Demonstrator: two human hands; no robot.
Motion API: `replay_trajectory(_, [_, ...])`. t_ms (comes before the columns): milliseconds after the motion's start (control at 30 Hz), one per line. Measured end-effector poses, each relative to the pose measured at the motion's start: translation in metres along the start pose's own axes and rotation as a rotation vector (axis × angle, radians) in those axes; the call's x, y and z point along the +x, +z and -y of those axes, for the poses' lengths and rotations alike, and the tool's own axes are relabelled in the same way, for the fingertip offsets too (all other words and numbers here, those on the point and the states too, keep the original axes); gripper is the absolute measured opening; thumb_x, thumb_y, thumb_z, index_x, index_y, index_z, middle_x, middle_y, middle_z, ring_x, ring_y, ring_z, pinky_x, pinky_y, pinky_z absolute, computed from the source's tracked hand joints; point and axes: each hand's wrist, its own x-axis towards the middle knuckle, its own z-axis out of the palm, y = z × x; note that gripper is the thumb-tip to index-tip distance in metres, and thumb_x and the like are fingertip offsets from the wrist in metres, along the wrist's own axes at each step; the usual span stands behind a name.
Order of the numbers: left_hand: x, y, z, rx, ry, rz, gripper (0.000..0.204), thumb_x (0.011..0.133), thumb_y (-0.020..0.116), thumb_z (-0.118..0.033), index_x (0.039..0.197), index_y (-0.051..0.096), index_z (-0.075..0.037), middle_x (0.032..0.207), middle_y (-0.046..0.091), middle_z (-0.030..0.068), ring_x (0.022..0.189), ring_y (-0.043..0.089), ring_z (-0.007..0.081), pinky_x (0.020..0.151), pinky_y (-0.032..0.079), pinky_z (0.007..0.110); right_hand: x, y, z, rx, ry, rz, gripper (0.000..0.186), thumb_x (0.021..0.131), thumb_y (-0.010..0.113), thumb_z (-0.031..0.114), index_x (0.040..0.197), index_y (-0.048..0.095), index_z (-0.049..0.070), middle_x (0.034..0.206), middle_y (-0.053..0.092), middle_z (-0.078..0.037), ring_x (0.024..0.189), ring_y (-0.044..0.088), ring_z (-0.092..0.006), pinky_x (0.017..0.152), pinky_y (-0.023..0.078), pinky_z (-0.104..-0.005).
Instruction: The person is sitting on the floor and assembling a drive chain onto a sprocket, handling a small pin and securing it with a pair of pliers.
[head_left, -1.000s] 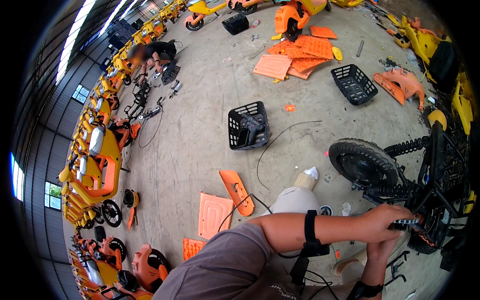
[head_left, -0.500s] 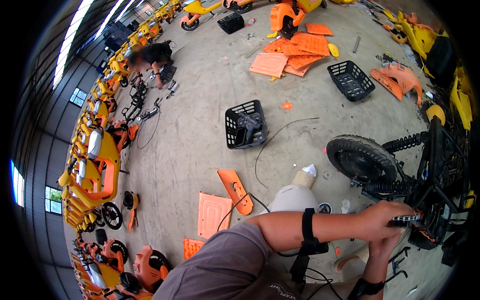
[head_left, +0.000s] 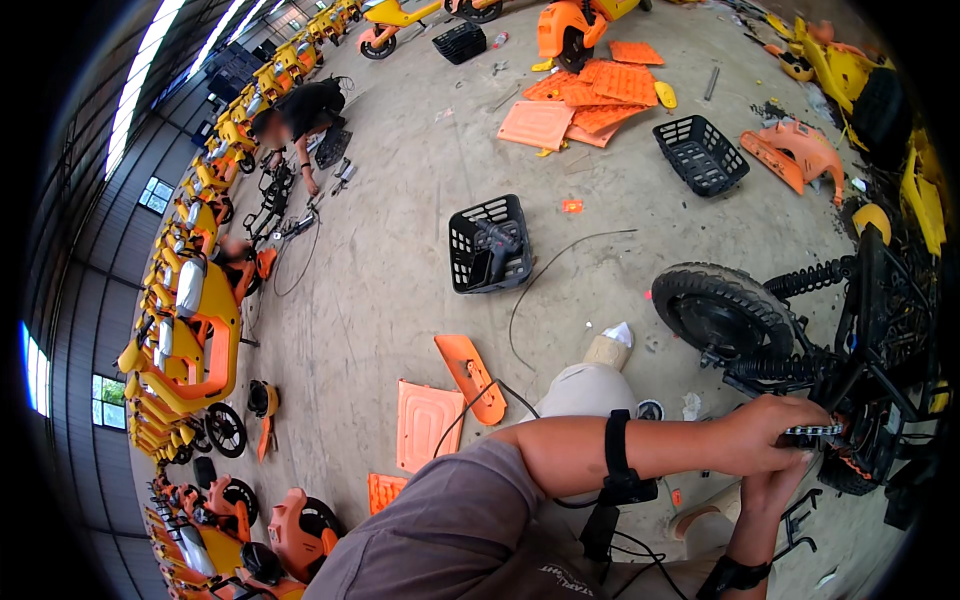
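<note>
At the lower right, my left hand (head_left: 765, 436) is closed, its fingers bent around a small piece with a bright, ridged metal edge (head_left: 815, 431). The kind of piece cannot be made out. Just below it, my right hand (head_left: 772, 486) is pressed up close against the left one; its fingers are mostly hidden. Both hands are at the dark frame (head_left: 880, 330) of a stripped scooter, beside cables and an orange-edged part. The scooter's wheel (head_left: 722, 318) and a black coil spring shock absorber (head_left: 812, 280) lie beyond my hands.
A black basket (head_left: 458, 252) holding a power drill (head_left: 498, 245) stands ahead, another basket (head_left: 700, 155) farther right. Orange panels (head_left: 430, 425) lie near my left arm, more in a pile (head_left: 540, 124). Scooters (head_left: 200, 330) line the left side. A person (head_left: 305, 112) bends over parts.
My hands stay at the same spot on the scooter frame, with the left hand slightly shifted. The person at the far left has moved an arm a little.
</note>
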Motion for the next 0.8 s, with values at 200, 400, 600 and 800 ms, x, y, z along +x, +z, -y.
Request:
replay_trajectory(200, [-0.001,0.002,0.002,0.007,0.019,-0.015,0.046,0.075,0.068,-0.009,0.117,0.057,0.005,0.119,0.06,0.0212,0.113,0.056,0.0377,0.098,0.045,0.041,-0.003,0.004,0.002,0.036,0.031,-0.018,0.042,0.1,0.042,0.03,0.137,0.039,0.011,0.13,0.046,-0.003,0.124,0.046,-0.0154,0.102,0.041,-0.032])
replay_trajectory(400, [-0.001,0.0,-0.001,-0.002,-0.03,0.002,0.046,0.075,0.067,-0.009,0.118,0.057,0.005,0.12,0.059,0.0223,0.113,0.056,0.0385,0.097,0.045,0.041,-0.004,0.01,0.002,0.026,0.05,-0.118,0.045,0.099,0.043,0.03,0.139,0.037,0.011,0.134,0.045,-0.004,0.126,0.045,-0.0174,0.104,0.04,-0.0338])
replay_trajectory(600, [-0.002,0.003,0.005,0.034,-0.044,-0.02,0.048,0.073,0.066,-0.009,0.118,0.056,0.005,0.119,0.059,0.0233,0.113,0.056,0.0392,0.097,0.044,0.041,-0.003,0.001,0.0,0.045,0.048,-0.073,0.047,0.098,0.045,0.031,0.139,0.037,0.01,0.135,0.044,-0.005,0.127,0.044,-0.0185,0.105,0.04,-0.0351])
replay_trajectory(800, [0.003,0.004,0.009,-0.018,-0.031,0.006,0.049,0.072,0.065,-0.009,0.118,0.056,0.005,0.119,0.059,0.0234,0.113,0.056,0.0394,0.096,0.045,0.042,0.0,-0.014,0.001,0.068,-0.039,-0.118,0.048,0.098,0.045,0.031,0.14,0.036,0.01,0.137,0.042,-0.005,0.129,0.043,-0.019,0.106,0.038,-0.0352])
